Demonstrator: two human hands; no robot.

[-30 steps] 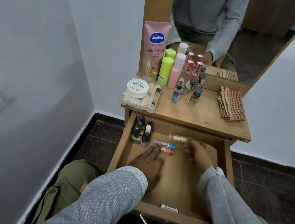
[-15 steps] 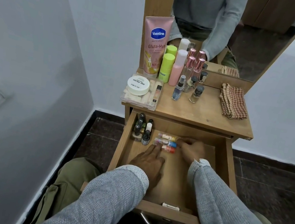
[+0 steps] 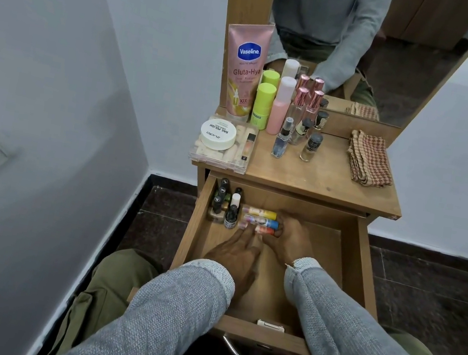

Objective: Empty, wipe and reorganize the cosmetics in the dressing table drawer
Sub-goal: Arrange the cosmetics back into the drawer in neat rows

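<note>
Since a second ago the right hand (image 3: 290, 240) has carried the yellow-capped tube (image 3: 258, 212) leftwards and laid it in line behind the blue-capped tube (image 3: 261, 221) and the red-capped tube (image 3: 264, 230); its fingers now curl against their cap ends, though whether they pinch one or merely push I cannot tell. Largest first: the dressing table top (image 3: 320, 177) bears the Vaseline tube (image 3: 244, 69), tall bottles, a clear box (image 3: 220, 150) and the folded checked cloth (image 3: 369, 157); the open drawer (image 3: 352, 261) below holds little, with nail polish bottles (image 3: 223, 203) standing in its back left corner and the three tubes just beside them; the left hand (image 3: 236, 256) lies spread, fingertips touching the nearest tube. Judging by this, emptying and wiping seem finished; refilling has begun, and most cosmetics are not yet returned.
</note>
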